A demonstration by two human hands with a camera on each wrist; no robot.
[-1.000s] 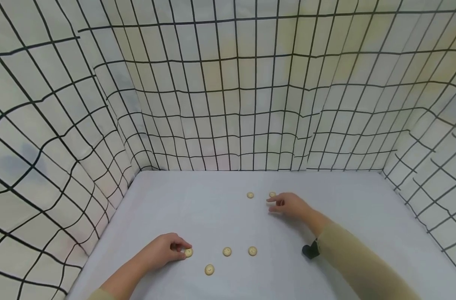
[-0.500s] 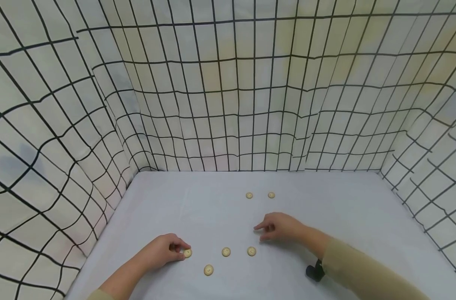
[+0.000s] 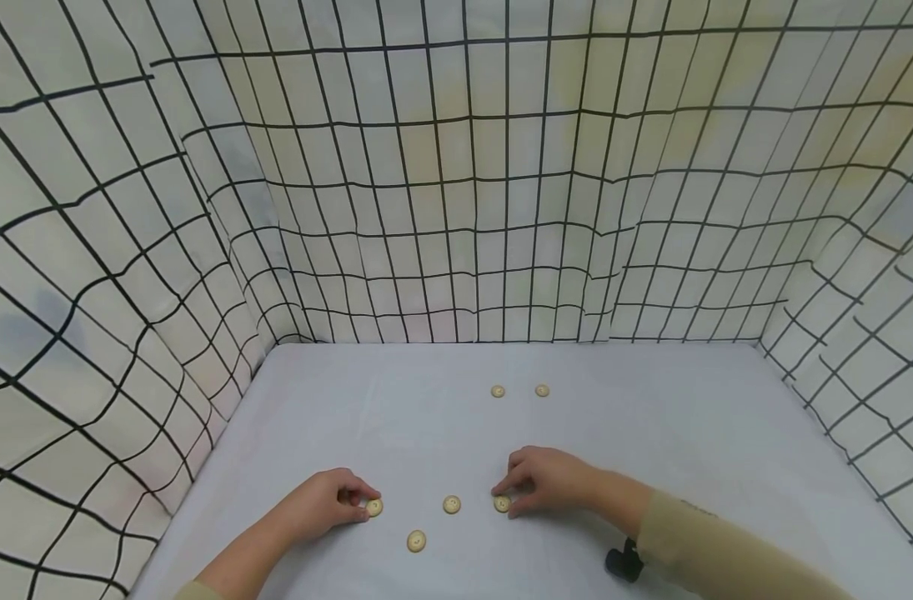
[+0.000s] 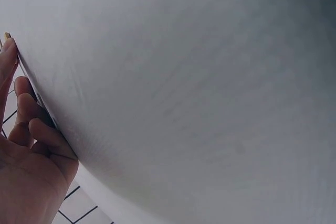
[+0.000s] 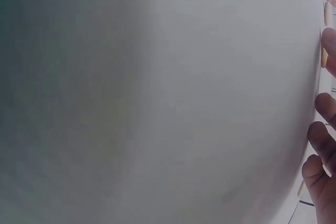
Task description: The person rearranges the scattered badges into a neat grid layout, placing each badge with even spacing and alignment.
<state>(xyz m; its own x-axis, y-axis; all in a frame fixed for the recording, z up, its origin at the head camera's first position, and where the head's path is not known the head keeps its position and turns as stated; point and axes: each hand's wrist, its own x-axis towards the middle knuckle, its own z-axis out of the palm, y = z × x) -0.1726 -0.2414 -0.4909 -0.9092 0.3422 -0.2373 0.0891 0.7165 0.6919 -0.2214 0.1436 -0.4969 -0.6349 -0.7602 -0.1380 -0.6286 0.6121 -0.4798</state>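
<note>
In the head view my left hand (image 3: 324, 500) pinches a pale yellow round button (image 3: 374, 507) between thumb and forefinger, flat on the white table. The left wrist view shows only a sliver of that button (image 4: 7, 35) at the fingertips. My right hand (image 3: 549, 482) has thumb and forefinger at the edges of a similar button (image 3: 502, 503). From the right wrist, this button's edge (image 5: 323, 56) shows beside a fingertip. Between the hands lies another button (image 3: 452, 504), with one more button (image 3: 416, 541) nearer the front.
Toward the back of the white table (image 3: 396, 433) lie two more buttons, a left one (image 3: 498, 391) and a right one (image 3: 542, 390). Pale walls with a black grid (image 3: 456, 208) enclose the back and sides. A black device (image 3: 624, 561) hangs at my right wrist.
My right hand has come from the back right button toward the front and now pinches the button right of the middle. My left hand has kept its hold in place.
</note>
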